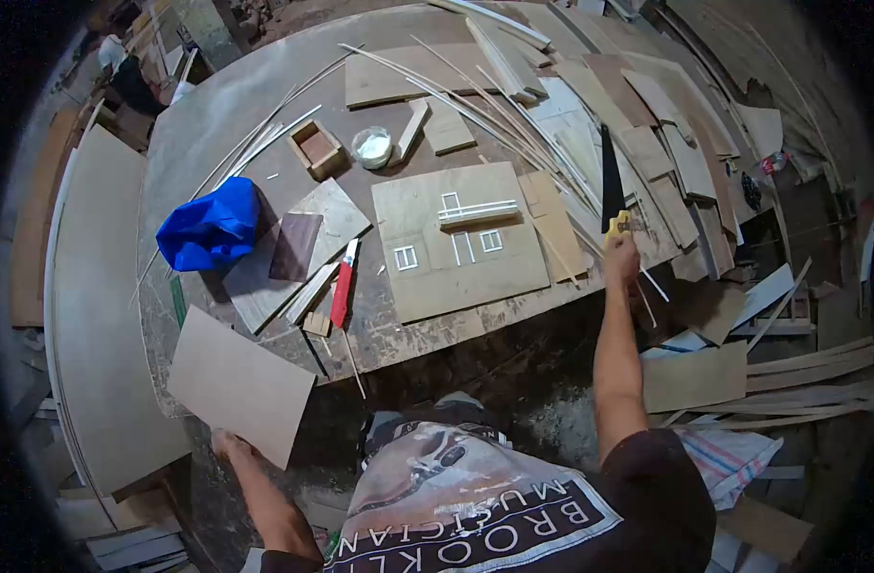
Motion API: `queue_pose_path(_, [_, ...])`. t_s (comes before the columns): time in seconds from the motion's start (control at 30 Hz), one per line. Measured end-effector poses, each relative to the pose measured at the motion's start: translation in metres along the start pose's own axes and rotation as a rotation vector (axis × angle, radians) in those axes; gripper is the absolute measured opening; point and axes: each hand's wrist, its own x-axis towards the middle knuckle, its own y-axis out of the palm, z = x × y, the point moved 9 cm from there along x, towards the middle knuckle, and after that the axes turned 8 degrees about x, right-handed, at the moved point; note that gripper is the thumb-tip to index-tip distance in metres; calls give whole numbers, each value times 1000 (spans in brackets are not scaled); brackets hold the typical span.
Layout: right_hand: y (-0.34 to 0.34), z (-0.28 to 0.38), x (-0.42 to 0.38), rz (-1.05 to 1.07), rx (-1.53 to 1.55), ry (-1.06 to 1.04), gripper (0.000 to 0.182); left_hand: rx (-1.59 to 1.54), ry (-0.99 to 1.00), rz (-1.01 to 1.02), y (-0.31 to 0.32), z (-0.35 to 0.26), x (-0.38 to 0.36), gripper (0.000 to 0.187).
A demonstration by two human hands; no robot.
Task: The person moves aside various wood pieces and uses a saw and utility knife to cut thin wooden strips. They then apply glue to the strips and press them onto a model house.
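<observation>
My right hand (622, 256) is wrapped round the yellow handle of a hand saw (612, 177), whose dark blade points away from me over the wood at the table's right side. My left hand (231, 445) grips the lower edge of a thin plywood sheet (241, 382), held tilted off the table's front left corner. Between the hands lies a flat board (470, 277) bearing small white window and door frames and a little balcony-like piece (478, 214). A red-handled tool (342, 291) rests to the left of that board.
On the worktable (427, 351) are a blue cloth or bag (210, 227), a small wooden box (317, 150) and a tub of white stuff (372, 148). Thin strips and planks (666, 162) pile up at the right. A large panel (103, 315) leans at the left.
</observation>
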Motion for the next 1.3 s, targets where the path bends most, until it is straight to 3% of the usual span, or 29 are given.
queue_pose_path(0.03, [2,23,-26,136,-98,-45,41,0,-13,-3,6,-6,15,31])
queue_pose_path(0.1, [27,20,-49,266,-233,115,51,-10,-35,-2,1,-3,27,31])
queue_pose_path(0.2, [52,18,-63,286,-224,83,63,-32,-59,-4,1,-6,51,32])
queue_pose_path(0.27, [64,15,-64,303,-170,84,66,108,138,-297,-11,-27,39,34])
queue_pose_path(0.3, [63,17,-68,316,-116,91,70,111,135,-293,-11,-30,41,34])
queue_pose_path(0.4, [57,24,-64,308,12,88,65,290,50,-243,1,-31,51,34])
queue_pose_path(0.43, [61,21,-57,318,86,81,62,382,88,-246,4,-36,56,35])
queue_pose_path(0.47, [78,6,-33,285,78,-120,53,475,130,-250,8,-45,59,36])
queue_pose_path(0.5, [74,16,-36,280,78,-109,53,481,136,-241,13,-53,57,36])
queue_pose_path(0.57, [32,45,-47,43,70,-180,40,806,297,-266,31,-84,31,39])
queue_pose_path(0.6, [28,41,-50,29,65,-161,40,958,347,-236,44,-93,26,40])
queue_pose_path(0.7, [33,23,-53,67,140,-157,40,840,268,-304,37,-70,75,40])
queue_pose_path(0.77, [38,3,-53,-15,163,-70,37,958,152,-226,62,-92,24,42])
queue_pose_path(0.8, [85,-56,-23,90,223,-41,39,988,222,-243,68,-100,12,43])
queue_pose_path(0.87, [70,-37,-30,67,203,-71,36,1009,288,-272,72,-99,4,44])
queue_pose_path(0.93, [51,-10,-35,40,201,-125,29,805,697,-252,87,-108,-10,46])
queue_pose_path(0.97, [41,13,-42,49,204,-136,29,803,689,-265,95,-105,-24,46])
queue_pose_path(1.03, [3,85,-70,-334,-283,-488,27,792,908,-260,139,-113,-86,43])
queue_pose_path(1.1, [50,76,-65,-36,15,-597,29,734,838,-86,178,-68,-102,39])
queue_pose_path(1.17, [60,108,-94,386,35,-455,26,662,829,182,251,-49,-207,35])
queue_pose_path(1.23, [67,105,-111,285,110,-678,23,826,765,450,313,-17,-284,36])
queue_pose_path(1.3, [77,97,-100,271,98,-714,22,1015,951,531,353,17,-332,37])
